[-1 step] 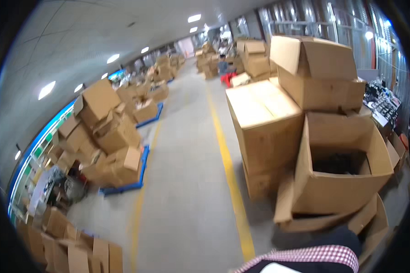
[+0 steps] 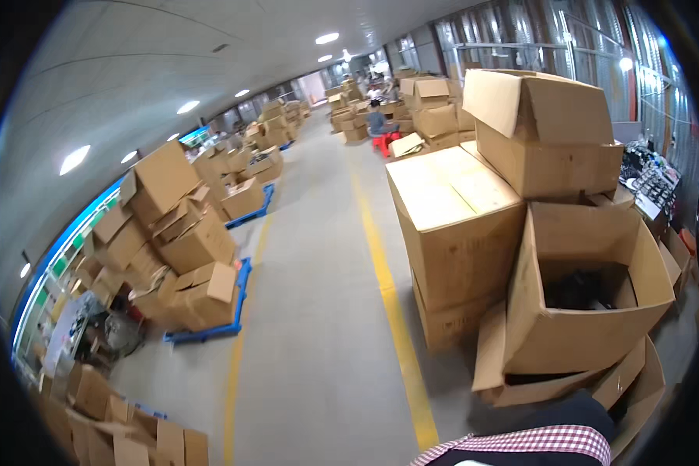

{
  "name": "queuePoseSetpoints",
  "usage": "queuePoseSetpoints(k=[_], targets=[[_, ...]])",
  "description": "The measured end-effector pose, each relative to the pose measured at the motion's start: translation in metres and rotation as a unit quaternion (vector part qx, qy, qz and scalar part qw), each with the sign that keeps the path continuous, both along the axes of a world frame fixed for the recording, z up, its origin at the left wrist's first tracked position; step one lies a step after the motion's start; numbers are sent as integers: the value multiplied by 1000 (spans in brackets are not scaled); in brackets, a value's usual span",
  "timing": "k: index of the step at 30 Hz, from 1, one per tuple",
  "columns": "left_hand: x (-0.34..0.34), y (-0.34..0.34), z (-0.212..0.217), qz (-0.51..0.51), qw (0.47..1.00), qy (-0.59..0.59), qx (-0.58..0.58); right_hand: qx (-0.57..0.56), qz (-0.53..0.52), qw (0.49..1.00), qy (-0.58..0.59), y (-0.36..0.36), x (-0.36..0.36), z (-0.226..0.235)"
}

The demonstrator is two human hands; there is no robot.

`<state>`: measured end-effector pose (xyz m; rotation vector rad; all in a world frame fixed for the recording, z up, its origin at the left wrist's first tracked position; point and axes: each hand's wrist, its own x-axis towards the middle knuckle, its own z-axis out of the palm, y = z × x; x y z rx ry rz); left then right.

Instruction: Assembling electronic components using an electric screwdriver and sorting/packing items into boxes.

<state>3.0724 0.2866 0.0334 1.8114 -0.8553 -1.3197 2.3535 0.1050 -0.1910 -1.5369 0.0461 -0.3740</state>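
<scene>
Neither of my hands shows in the head view. At the lower right edge is dark clothing [image 2: 575,412] with a red-and-white checked band [image 2: 532,444] across it. A sliver of something white lies at the bottom rim there, too cut off to name. Just beyond the clothing stands an open cardboard box [image 2: 590,334] with dark items [image 2: 579,289] inside, which I cannot make out. To its left rises a tall closed carton [image 2: 466,248], set on another carton. Behind them, a box with raised flaps [image 2: 551,159] sits high on the stack.
A grey aisle floor [image 2: 311,311] runs ahead between yellow lines [image 2: 392,311]. Along the left, cartons [image 2: 202,241] are piled on blue pallets [image 2: 245,287]. Open boxes [image 2: 144,435] stand at the lower left. Farther off, a person [image 2: 377,120] sits on a red stool [image 2: 384,142].
My view has shifted slightly, so the stacks on the right appear a little lower. Less of the white thing at the bottom edge shows. The boxes themselves have not visibly moved.
</scene>
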Motion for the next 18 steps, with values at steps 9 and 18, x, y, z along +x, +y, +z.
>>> queuePoseSetpoints(k=[9, 18], targets=[[136, -423, -44, -102, 994, -32, 33, 48, -320, 894, 309, -378, 263, 207], [176, -925, -23, -201, 973, -112, 28, -81, -345, 609, 710, -683, 190, 160]])
